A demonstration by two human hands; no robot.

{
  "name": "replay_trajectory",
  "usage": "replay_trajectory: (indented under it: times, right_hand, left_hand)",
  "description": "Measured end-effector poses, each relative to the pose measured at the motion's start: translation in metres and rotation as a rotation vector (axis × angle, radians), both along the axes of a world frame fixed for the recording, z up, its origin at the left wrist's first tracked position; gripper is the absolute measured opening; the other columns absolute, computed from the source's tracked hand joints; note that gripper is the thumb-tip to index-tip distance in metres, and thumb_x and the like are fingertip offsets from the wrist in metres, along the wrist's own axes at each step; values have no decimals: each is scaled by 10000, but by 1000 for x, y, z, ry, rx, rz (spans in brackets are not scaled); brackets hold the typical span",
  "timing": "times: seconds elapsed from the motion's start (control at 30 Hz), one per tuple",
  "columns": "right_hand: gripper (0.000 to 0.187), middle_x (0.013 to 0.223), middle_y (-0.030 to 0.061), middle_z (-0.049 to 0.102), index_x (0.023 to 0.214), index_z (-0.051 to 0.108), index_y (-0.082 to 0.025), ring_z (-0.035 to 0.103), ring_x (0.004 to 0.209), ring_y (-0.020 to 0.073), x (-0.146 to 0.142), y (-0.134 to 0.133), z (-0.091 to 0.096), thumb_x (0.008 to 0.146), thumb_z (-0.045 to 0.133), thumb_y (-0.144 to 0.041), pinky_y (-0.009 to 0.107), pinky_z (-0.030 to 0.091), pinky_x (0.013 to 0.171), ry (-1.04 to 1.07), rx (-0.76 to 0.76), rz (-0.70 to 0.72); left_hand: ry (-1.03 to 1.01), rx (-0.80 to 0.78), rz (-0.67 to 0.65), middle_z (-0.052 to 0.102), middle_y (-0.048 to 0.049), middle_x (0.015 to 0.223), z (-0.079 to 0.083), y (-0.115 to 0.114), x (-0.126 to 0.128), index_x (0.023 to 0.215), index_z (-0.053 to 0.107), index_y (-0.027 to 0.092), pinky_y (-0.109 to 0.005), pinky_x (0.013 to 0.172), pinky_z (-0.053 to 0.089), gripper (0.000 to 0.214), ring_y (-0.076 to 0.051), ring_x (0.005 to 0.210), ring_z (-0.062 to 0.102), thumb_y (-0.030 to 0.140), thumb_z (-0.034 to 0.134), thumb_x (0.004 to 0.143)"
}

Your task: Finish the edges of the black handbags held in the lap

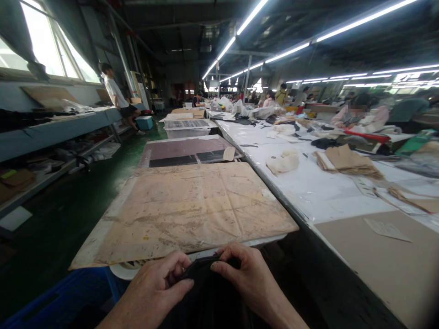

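Low in the view, a piece of black material (206,285) is stretched between my two hands. My left hand (157,285) pinches its upper left edge between thumb and fingers. On the other side my right hand (242,276) grips the upper right edge, with the thumb laid along it. The lower part of the black piece falls into shadow, and its full shape is hidden. Just beyond my fingers lies the near edge of a board covered in stained tan cloth (192,201).
A blue crate (68,294) stands at lower left. To the right runs a long white table (298,187) with brown paper pieces (348,162) and a tan board (384,260). A person (115,89) leans at the left bench (68,125); another person (358,114) sits across the table.
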State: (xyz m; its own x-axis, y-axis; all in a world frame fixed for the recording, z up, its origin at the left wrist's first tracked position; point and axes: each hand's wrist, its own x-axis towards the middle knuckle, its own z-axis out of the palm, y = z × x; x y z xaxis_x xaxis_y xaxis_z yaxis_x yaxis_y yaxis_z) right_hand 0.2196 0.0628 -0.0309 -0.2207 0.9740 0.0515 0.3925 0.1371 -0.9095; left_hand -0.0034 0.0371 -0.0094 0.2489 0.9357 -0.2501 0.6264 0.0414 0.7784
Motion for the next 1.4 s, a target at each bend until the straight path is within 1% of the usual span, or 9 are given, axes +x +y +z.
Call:
replay_trajectory:
  times: [0.13, 0.37, 0.53, 0.63, 0.8, 0.9, 1.07, 1.27, 1.4]
  right_hand:
    - [94, 876, 0, 719, 735, 691, -182, 656, 827, 163, 3, 2, 2, 826, 687, -163, 269, 450, 759, -35, 52, 60]
    - [137, 942, -5, 703, 720, 621, -174, 645, 879, 153, 5, -2, 8, 778, 707, -84, 255, 450, 791, -47, 68, 72]
    - [298, 860, -20, 650, 737, 551, -183, 597, 804, 169, 11, -8, 12, 685, 843, -153, 267, 412, 697, -282, 72, 47]
    - [279, 919, -37, 651, 731, 572, -187, 608, 800, 156, 17, -12, 11, 698, 848, -161, 260, 407, 692, -384, 107, 77]
    - [176, 1077, -31, 648, 816, 699, -231, 632, 965, 138, 23, -17, 6, 779, 760, -70, 230, 446, 822, -187, 201, 132]
    - [192, 1050, -8, 650, 846, 743, -230, 634, 972, 147, 23, -16, 4, 767, 764, -56, 236, 460, 849, -86, 190, 131]
    - [106, 949, -7, 652, 761, 743, -218, 637, 889, 156, 19, -15, 2, 738, 837, -174, 253, 465, 793, 17, 128, 78]
    - [112, 1070, 3, 599, 766, 741, -231, 581, 1029, 166, 22, -17, 5, 755, 823, -157, 257, 431, 881, -29, 290, 91]
    - [72, 860, -20, 657, 784, 721, -226, 586, 873, 150, 25, -16, 7, 843, 761, -215, 289, 406, 821, -155, 415, 175]
  left_hand:
    - [-8, 11, -1, 612, 23, 748, -4, 2, -1, 953, 645, 223, -239, 640, 418, 164, -157, 714, 566, 343, 578, 862]
    - [11, 19, -19, 575, 26, 727, -9, 4, -2, 926, 637, 218, -241, 634, 417, 171, -156, 703, 557, 365, 568, 872]
    - [-32, 0, -9, 621, 14, 757, -6, 0, 2, 927, 643, 216, -240, 638, 428, 200, -167, 727, 584, 390, 561, 870]
    - [-17, 18, 9, 609, 12, 747, -6, -3, 5, 924, 643, 213, -239, 629, 427, 203, -166, 715, 576, 391, 577, 855]
    - [0, 67, 5, 604, 14, 723, -7, -7, 9, 914, 639, 218, -242, 620, 421, 184, -166, 696, 564, 378, 576, 849]
    - [32, 85, -10, 602, 12, 732, -7, -9, 10, 910, 631, 221, -244, 629, 421, 173, -169, 707, 561, 372, 570, 852]
    - [65, 90, -31, 621, 8, 765, -7, -11, 11, 924, 624, 229, -253, 660, 428, 177, -176, 733, 569, 380, 554, 863]
    - [47, 89, -2, 618, 8, 754, -8, -11, 11, 913, 629, 223, -249, 653, 429, 200, -174, 727, 568, 405, 564, 862]
    - [23, 76, -13, 610, 9, 745, -6, -11, 12, 900, 633, 215, -247, 642, 419, 203, -168, 720, 561, 401, 557, 874]
